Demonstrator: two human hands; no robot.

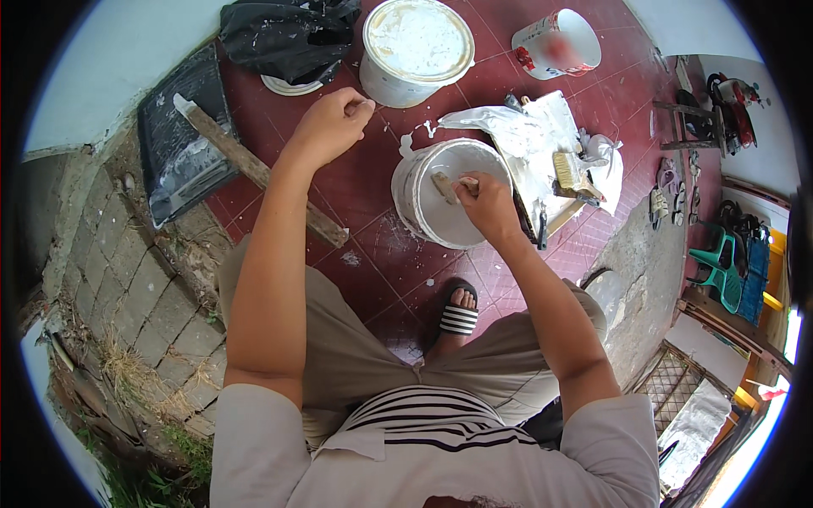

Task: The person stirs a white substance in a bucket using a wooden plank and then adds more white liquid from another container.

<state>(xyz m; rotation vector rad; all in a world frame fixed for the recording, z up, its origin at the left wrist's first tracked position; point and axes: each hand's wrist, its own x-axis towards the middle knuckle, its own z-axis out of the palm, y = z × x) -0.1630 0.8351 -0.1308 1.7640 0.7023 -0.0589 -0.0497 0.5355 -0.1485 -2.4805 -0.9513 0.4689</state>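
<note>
My right hand (489, 207) is closed on a short, pale, flat-ended tool (443, 186), its kind unclear, over the mouth of a white bucket (409, 199). Whitish liquid (449, 222) lies inside the bucket. My left hand (332, 125) hovers above the red tiles, its fingers curled in and nothing visible in them. Just beyond it stands a larger white pail (398, 82) with a paint-smeared lid (419, 41). Right of the open bucket, a wide paintbrush (572, 173) with pale bristles rests on a white-stained board (550, 127).
A wooden batten (254, 169) lies across a black tray (179, 135) at left. Behind are a black plastic bag (284, 38) and a white-and-red bucket (555, 44). A knotted white bag (604, 161) sits beside the board. Farther right are sandals (659, 203) and a green chair (720, 267).
</note>
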